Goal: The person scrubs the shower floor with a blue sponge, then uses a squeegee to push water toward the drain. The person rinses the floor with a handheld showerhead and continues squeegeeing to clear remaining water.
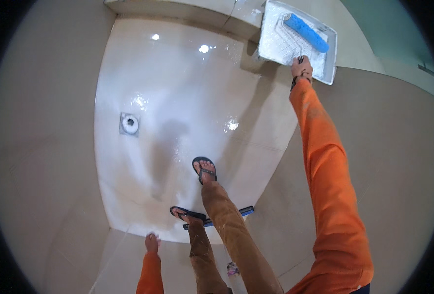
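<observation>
My right arm, in an orange sleeve, stretches up to the far right. Its hand (302, 67) is closed around the handle of a paint roller (307, 33) with a fluffy blue sleeve. The roller lies in a white paint tray (331, 68) that is coated with white liquid. The tray sits over a raised ledge, and my right hand is at its near edge. My left hand (152, 242) hangs low at the near left, above the floor's near edge. Its fingers look loosely apart and seem to hold nothing, though they are small and foreshortened.
The floor (143, 73) is wet, shiny and whitish, with a round drain (129, 123) on the left. My sandalled feet (204, 169) stand on it. A blue and black squeegee (246, 210) lies behind them. Walls rise on both sides; a ledge (178, 14) runs along the far end.
</observation>
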`<state>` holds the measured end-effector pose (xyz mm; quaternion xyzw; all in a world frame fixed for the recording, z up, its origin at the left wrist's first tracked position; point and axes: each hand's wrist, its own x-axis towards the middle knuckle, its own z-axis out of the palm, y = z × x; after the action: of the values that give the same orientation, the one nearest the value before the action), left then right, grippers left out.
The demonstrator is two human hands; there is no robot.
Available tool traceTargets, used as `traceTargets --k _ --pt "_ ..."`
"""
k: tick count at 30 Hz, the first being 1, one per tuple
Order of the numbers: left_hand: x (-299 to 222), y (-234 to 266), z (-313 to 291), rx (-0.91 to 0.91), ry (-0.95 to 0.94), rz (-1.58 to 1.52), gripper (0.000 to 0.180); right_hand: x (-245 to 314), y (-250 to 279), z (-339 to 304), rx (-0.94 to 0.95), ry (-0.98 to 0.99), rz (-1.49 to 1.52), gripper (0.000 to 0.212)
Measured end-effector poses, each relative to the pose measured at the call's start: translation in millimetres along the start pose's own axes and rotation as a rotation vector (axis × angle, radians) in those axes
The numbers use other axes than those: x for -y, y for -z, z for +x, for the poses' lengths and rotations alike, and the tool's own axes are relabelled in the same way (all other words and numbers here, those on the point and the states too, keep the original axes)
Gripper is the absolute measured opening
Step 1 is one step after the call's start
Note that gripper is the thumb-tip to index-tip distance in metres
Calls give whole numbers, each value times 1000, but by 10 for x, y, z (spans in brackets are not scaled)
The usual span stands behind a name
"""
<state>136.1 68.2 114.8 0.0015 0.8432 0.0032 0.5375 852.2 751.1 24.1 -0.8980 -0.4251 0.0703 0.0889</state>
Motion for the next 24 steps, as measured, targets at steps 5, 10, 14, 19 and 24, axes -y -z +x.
traceTargets --k 5,10,14,19,24 --pt "1381 781 -1421 -116 398 29 32 -164 -112 160 126 179 -217 51" --pt "1752 454 -2336 -172 588 -120 40 -124 -121 58 -303 -371 22 91" --pt "1716 142 -2525 -90 556 -185 44 -293 -170 145 -89 -907 563 82" --pt "1360 -364 -2307 -19 486 -231 50 -664 -488 196 226 -821 1235 55" --pt "696 -526 -1848 29 376 -221 56 -769 -794 442 -198 -884 1468 28"
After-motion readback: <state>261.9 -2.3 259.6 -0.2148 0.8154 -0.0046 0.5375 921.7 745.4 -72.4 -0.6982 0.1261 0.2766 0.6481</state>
